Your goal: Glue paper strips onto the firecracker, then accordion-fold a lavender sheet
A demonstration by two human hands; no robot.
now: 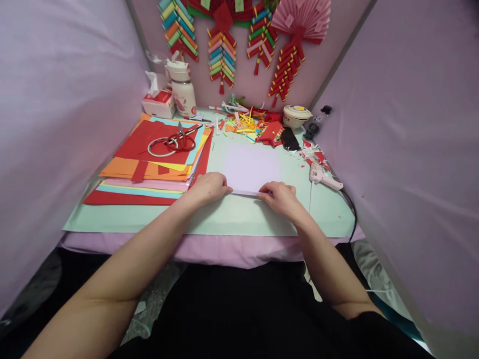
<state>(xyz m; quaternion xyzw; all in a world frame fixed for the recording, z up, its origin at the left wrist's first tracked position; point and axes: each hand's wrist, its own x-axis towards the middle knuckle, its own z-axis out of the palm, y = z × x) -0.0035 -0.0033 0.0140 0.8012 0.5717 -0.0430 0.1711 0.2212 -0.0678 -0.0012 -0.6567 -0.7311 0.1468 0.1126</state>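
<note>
A pale lilac sheet of paper (252,167) lies flat on the mint-green table mat (239,214) in front of me. Its near edge appears slightly raised or folded. My left hand (212,187) pinches that edge at its left end. At the right end, my right hand (280,196) has its fingers curled on the same edge. Left of the sheet is a stack of coloured paper (149,172) in red, orange, pink, yellow and blue. On the stack rest red-handled scissors (181,141) and a white roll of tape (157,153).
At the back left stand a tissue box (159,104) and a white bottle (184,97). Paper scraps (243,122) lie along the back, beside a lidded bowl (296,117). A pink glue gun (325,178) with a black cord sits at right. Paper firecracker decorations (222,60) hang behind.
</note>
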